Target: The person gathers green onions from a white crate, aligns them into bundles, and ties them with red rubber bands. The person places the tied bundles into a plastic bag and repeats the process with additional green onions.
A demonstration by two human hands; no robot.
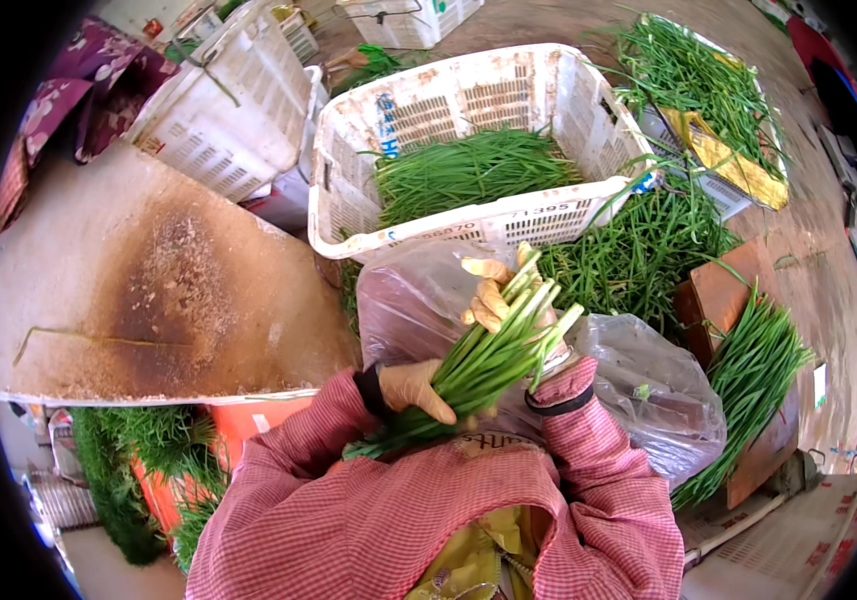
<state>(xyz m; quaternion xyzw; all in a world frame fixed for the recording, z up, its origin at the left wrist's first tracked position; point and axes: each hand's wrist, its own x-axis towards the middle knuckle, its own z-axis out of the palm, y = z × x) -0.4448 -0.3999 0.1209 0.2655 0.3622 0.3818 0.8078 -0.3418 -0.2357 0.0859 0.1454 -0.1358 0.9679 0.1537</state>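
Note:
A bundle of garlic chives (pixel 481 367) lies slantwise before my chest, pale stem ends up and to the right. My left hand (pixel 417 390), in a tan glove, grips its leafy lower part, with the thumb across the front. Behind the stem ends is my gloved right hand (pixel 490 296). Its fingers curl out on the left side, while the stems hide its palm. Under both hands, clear plastic sheeting (pixel 413 292) covers my lap. Loose chives (pixel 623 255) are heaped just beyond, to the right.
A white plastic crate (pixel 406 244) holding chives stands ahead. Another filled crate (pixel 732 199) is at far right. A stained board (pixel 286 322) lies left, near stacked crates (pixel 233 127). More chives (pixel 758 375) rest on a brown board (pixel 762 465) at right.

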